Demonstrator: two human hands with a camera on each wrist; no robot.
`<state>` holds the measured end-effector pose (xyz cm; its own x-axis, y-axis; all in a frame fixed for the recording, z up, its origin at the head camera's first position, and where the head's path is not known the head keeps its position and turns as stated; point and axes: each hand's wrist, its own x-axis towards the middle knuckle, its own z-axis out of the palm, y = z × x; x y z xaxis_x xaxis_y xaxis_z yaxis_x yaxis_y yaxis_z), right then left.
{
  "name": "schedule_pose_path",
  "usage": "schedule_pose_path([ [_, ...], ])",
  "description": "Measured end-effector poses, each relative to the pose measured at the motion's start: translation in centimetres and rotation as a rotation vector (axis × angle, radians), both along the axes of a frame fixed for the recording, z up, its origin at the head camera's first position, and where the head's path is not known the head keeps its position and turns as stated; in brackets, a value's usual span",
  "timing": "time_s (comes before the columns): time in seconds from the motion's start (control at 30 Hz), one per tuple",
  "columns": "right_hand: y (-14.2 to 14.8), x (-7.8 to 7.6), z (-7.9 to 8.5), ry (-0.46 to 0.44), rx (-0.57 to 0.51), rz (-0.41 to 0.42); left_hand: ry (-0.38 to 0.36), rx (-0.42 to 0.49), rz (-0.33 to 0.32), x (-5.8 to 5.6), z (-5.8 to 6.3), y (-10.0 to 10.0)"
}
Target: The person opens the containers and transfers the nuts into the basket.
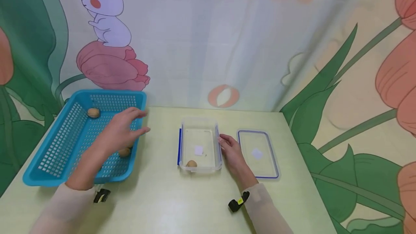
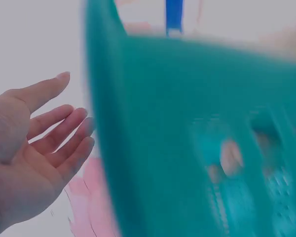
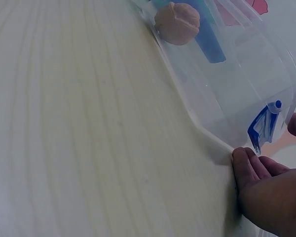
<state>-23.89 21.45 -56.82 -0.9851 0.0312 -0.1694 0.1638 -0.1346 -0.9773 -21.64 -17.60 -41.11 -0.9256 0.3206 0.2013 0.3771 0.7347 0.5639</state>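
My left hand (image 1: 118, 133) is over the right side of the blue plastic basket (image 1: 30, 172), thumb and fingers spread apart with nothing between them. In the left wrist view the palm and loosely bent fingers show beside the basket's wall. One walnut (image 1: 93, 113) lies at the basket's back left, and another walnut (image 1: 124, 152) is below my left hand, partly covered. My right hand (image 1: 232, 152) touches the right side wall of a clear plastic box (image 1: 199, 169), fingers relaxed along its outside. A walnut (image 3: 177, 23) sits inside this uncovered box, in its front left corner.
The clear lid (image 1: 269, 165) with a blue seal lies flat to the right of the box, beside my right hand. A blue latch (image 1: 179, 147) hangs at the box's left side. A printed curtain (image 1: 195, 46) stands along the table's back edge.
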Motion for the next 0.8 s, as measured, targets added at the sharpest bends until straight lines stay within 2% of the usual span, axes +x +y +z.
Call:
schedule_pose_path([
  [0.13, 0.0, 0.0, 0.2, -0.003, -0.010, -0.010, 0.028, -0.025, -0.081, 0.2, 0.4, 3.7],
  [0.3, 0.0, 0.0, 0.0, -0.016, -0.016, -0.008, 0.034, -0.049, -0.189, 0.3, -0.3, 7.3],
  [0.5, 0.1, 0.1, -0.1, -0.006, -0.007, 0.001, -0.017, -0.115, -0.273, 0.6, -2.3, 10.7],
  [0.6, 0.1, 0.0, 0.0, -0.005, -0.001, -0.004, -0.042, -0.119, -0.307, 0.7, -3.5, 12.0],
  [0.8, 0.1, -0.1, 0.0, 0.000, -0.008, -0.006, -0.102, -0.110, -0.329, 0.2, -5.7, 13.6],
])
